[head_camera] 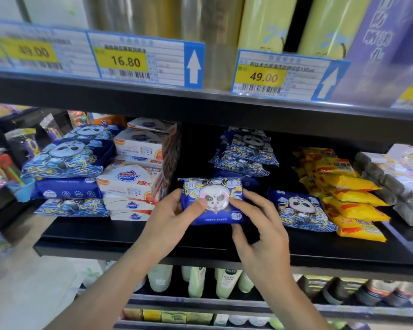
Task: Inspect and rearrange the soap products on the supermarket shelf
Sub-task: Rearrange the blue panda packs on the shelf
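Both hands, left hand (174, 214) and right hand (260, 231), have fingers clamped on the blue panda pack (212, 202) held above the shelf (129, 236) front; keep it level, check the face, then set it squarely on the matching stack (246, 151) behind.

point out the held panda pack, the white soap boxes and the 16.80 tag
held panda pack (214, 201), head view, panda face on its front
white soap boxes (134, 182), head view, front of a middle box
16.80 tag (125, 61), head view, yellow price panel

A bare gap on the black metal shelf (129, 236) lies between the stacked white soap boxes (134, 184) and the stacked blue panda-print packs (246, 153).
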The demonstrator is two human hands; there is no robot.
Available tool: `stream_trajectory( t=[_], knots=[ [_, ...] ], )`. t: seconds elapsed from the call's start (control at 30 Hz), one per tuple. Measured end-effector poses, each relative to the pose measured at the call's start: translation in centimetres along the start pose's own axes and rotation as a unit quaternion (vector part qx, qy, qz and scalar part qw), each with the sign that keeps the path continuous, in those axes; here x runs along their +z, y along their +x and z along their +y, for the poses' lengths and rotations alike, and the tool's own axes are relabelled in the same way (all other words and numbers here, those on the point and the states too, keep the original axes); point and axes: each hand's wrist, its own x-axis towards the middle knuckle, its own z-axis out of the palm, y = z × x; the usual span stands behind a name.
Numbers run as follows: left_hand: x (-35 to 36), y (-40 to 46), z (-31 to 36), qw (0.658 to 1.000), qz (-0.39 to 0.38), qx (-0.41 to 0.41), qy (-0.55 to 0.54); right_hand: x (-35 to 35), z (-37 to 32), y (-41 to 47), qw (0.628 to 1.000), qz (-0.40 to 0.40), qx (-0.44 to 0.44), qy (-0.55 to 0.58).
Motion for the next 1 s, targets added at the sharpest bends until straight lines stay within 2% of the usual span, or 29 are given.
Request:
stream_trajectory(
  t=[0.1,0.27,0.33,0.43,0.53,0.77,0.9,1.0],
  knots=[
    [0.0,-0.2,0.1,1.0,-0.012,-0.011,0.008,-0.5,-0.6,0.1,0.999,-0.013,0.041,0.026],
    [-0.1,-0.8,0.4,0.999,-0.022,0.001,0.045,-1.5,-2.1,1.1,0.982,0.027,0.16,0.098],
    [0.1,-1.2,0.6,0.998,-0.013,0.015,0.061,-2.3,-2.6,2.1,0.957,0.019,0.244,0.156],
    [0.3,-1.9,0.8,0.997,-0.003,0.031,0.071,-3.4,-2.8,3.7,0.887,-0.011,0.384,0.255],
    [0.1,-2.3,1.2,0.996,-0.011,0.045,0.081,-4.0,-2.9,4.7,0.838,-0.064,0.471,0.268],
    [-0.7,-2.6,2.4,0.983,-0.017,0.127,0.128,-4.5,-3.4,5.8,0.755,-0.205,0.55,0.292],
    [-0.7,-3.1,2.9,0.969,-0.043,0.169,0.172,-4.9,-3.3,5.8,0.733,-0.276,0.539,0.308],
    [-0.7,-3.1,2.7,0.939,-0.036,0.219,0.262,-5.1,-3.4,5.7,0.73,-0.287,0.535,0.314]
  ],
)
